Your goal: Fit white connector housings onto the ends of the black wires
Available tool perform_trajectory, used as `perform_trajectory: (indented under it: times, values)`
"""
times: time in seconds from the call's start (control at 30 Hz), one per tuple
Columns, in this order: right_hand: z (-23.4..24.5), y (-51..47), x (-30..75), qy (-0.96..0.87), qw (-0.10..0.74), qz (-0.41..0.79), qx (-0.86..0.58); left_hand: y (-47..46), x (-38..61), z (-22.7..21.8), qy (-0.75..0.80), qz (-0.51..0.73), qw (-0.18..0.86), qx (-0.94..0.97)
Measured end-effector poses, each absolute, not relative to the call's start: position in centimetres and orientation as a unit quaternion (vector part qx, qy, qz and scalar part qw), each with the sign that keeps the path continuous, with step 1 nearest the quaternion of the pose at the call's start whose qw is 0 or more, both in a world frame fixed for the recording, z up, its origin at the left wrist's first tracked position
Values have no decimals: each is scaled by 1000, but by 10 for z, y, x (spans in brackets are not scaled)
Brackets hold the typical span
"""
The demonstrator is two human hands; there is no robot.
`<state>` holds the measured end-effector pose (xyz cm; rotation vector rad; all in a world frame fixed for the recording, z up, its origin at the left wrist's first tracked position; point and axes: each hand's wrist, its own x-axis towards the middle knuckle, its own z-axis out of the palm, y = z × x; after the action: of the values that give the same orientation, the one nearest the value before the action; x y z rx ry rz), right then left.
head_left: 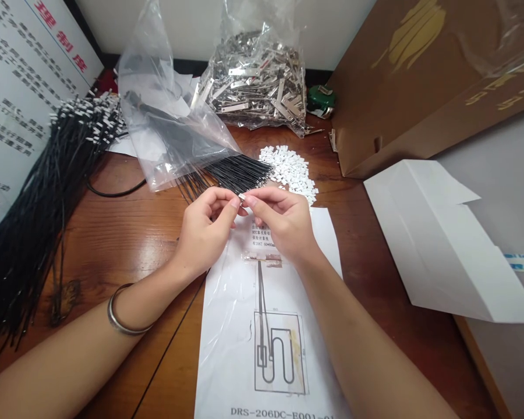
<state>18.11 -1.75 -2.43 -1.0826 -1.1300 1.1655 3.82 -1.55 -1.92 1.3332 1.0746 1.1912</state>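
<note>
My left hand (207, 230) and my right hand (282, 221) meet above the wooden table, fingertips pinched together on a small metal piece (241, 198) between them. A thin black wire runs from my left hand down toward the table's front. Just behind my fingers lies a bundle of black wires (233, 171) spilling out of a clear plastic bag (166, 116). A pile of small white plastic connectors (290, 169) sits right of that bundle. Under my hands lies a printed drawing sheet (266, 343) in a clear sleeve.
A clear bag of silver metal clips (257, 81) stands at the back. A large bundle of black wires with white ends (48, 192) lies at the left. A brown paper bag (419, 81) and a white paper bag (441, 238) fill the right. A green object (321, 100) sits behind.
</note>
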Motion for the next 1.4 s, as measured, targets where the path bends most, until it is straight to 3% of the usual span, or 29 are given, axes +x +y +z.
perform_trajectory:
  times: [1.4]
  values:
    - [-25,-17,183,-478,545,509,-464,-16,38,-21,445,497,489,563]
